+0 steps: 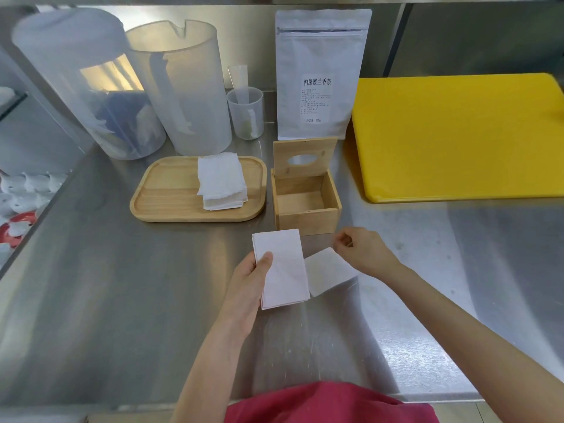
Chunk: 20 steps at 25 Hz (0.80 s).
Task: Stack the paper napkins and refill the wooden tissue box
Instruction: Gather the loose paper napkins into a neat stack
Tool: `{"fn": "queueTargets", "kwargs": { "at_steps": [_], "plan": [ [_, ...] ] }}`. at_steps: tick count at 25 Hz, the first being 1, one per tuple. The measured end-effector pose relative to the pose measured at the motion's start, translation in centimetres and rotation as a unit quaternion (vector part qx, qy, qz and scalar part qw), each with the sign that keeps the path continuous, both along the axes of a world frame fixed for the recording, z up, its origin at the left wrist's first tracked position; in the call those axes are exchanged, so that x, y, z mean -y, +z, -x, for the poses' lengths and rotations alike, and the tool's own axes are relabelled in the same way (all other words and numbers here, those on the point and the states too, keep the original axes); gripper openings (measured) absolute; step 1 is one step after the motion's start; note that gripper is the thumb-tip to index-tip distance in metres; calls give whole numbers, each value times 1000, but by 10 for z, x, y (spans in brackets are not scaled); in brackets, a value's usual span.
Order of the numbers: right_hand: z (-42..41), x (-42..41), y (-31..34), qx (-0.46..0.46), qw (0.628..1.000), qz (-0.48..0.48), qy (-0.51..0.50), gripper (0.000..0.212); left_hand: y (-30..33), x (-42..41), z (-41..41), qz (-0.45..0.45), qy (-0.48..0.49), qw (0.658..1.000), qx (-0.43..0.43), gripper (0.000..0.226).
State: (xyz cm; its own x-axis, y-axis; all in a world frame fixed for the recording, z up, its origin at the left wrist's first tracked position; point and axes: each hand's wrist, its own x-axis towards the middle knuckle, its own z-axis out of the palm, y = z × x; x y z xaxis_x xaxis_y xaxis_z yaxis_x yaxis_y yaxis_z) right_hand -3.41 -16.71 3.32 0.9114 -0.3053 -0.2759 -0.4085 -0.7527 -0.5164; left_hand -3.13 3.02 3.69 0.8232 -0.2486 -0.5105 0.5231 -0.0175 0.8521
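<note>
Paper napkins point(282, 270) sat in my left hand point(250, 280) as a thin squared-up stack, my thumb pressed across their face and my fingers behind, held just above the steel counter point(122, 300). My right hand point(363, 250) pinched the far corner of one more napkin point(329, 270), which lay partly tucked behind the stack's right edge, ready, as I judged it, to be drawn onto the pile. Just beyond my hands stood the wooden tissue box point(306, 203), its hinged lid point(303, 157) upright and its inside bare as far as I could see, so no refilling had begun. To its left, a thicker pile of napkins point(220, 180) rested on the bamboo tray point(164, 193), not yet gathered. By my reckoning the stacking was only partly done, and the loading and closing of the box remained.
</note>
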Motion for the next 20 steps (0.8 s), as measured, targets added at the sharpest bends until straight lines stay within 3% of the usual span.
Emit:
{"fn": "queueTargets", "kwargs": {
  "at_steps": [4,10,14,16,17,20],
  "plan": [
    [7,3,-25,-118,987,111,-8,52,-2,-2,-1,6,11,1000,-7,19],
    [11,-6,-37,-110,979,173,13,46,-4,-3,-3,8,19,1000,-18,19],
    [11,-8,-37,-107,979,170,23,34,-4,-3,-2,5,24,999,-22,19],
    [11,-11,-36,-94,982,158,35,17,-4,-4,-2,7,22,999,-22,19],
    [12,-13,-35,-78,987,135,33,10,-4,-4,-2,8,22,999,-22,20],
    [15,-14,-30,8,1000,0,-5,14,-3,-7,-2,12,28,999,-20,19]
  ]
}}
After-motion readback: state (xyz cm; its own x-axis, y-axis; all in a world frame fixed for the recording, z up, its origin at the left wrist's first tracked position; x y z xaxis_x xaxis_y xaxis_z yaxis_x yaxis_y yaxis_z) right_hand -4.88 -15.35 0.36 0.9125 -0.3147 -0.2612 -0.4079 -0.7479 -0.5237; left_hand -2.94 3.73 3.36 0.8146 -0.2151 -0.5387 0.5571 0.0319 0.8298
